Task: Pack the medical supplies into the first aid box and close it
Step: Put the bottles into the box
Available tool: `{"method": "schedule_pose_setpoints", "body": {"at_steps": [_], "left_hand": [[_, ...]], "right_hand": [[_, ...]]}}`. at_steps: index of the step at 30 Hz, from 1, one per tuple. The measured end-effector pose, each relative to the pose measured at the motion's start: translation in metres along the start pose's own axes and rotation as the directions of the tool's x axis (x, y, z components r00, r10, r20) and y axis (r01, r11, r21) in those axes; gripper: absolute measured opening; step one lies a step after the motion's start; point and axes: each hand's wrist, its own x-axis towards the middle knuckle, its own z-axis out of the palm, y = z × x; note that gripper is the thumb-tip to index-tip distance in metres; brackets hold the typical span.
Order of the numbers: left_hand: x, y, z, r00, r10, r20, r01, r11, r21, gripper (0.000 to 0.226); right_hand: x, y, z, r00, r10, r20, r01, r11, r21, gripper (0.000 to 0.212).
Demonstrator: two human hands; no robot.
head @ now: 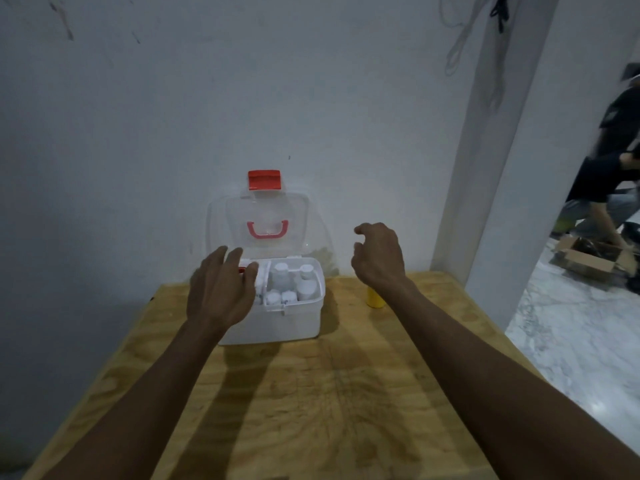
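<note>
Beneath the right hand (379, 258), whose loosely curled fingers hold nothing, stands an upright yellow bottle (375, 299), right of the box (277, 320); the left hand (221, 289) hovers flat, empty, over the box.

The room is dim and bluish, with the wall (138, 133) falling to grey toward the left. Brighter light enters from the right, over the pale floor (571, 341). Both forearms cast soft dark shadows on the wooden counter (311, 393). The picture is soft and grainy; the person at right (609, 161) is motion-blurred. Wide-angle bending tilts the pillar (485, 168).
</note>
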Motion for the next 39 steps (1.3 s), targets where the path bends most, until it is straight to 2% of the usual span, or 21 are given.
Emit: {"method": "schedule_pose_setpoints", "body": {"at_steps": [3, 7, 12, 17, 26, 32, 39], "left_hand": [[-0.001, -0.010, 0.007, 0.996, 0.011, 0.087, -0.014, 0.999, 0.041, 0.060], [-0.001, -0.012, 0.012, 0.987, 0.035, 0.160, -0.052, 0.994, 0.101, 0.059], [0.001, -0.013, 0.013, 0.974, 0.025, 0.224, -0.066, 0.982, 0.180, 0.063], [0.002, -0.014, 0.014, 0.967, 0.024, 0.254, -0.078, 0.975, 0.208, 0.063], [0.001, -0.015, 0.014, 0.970, 0.039, 0.240, -0.095, 0.970, 0.225, 0.061], [-0.001, -0.012, 0.012, 0.971, 0.033, 0.239, -0.091, 0.968, 0.236, 0.059], [0.000, -0.014, 0.014, 0.969, 0.038, 0.243, -0.096, 0.968, 0.232, 0.059]], "right_hand": [[-0.001, 0.017, 0.002, 0.994, 0.077, 0.076, -0.071, 0.994, -0.081, 0.036], [-0.004, 0.029, 0.010, 0.983, 0.121, 0.139, -0.107, 0.988, -0.109, 0.024], [-0.002, 0.033, 0.018, 0.985, 0.116, 0.130, -0.102, 0.988, -0.112, 0.040], [0.001, 0.023, 0.011, 0.991, 0.059, 0.123, -0.050, 0.996, -0.078, 0.035], [0.041, -0.061, -0.022, 0.983, -0.178, -0.050, 0.183, 0.978, 0.098, 0.029], [0.044, -0.089, -0.003, 0.968, -0.241, 0.064, 0.227, 0.958, 0.174, 0.031], [0.037, -0.084, 0.025, 0.955, -0.194, 0.222, 0.156, 0.971, 0.181, 0.035]]}}
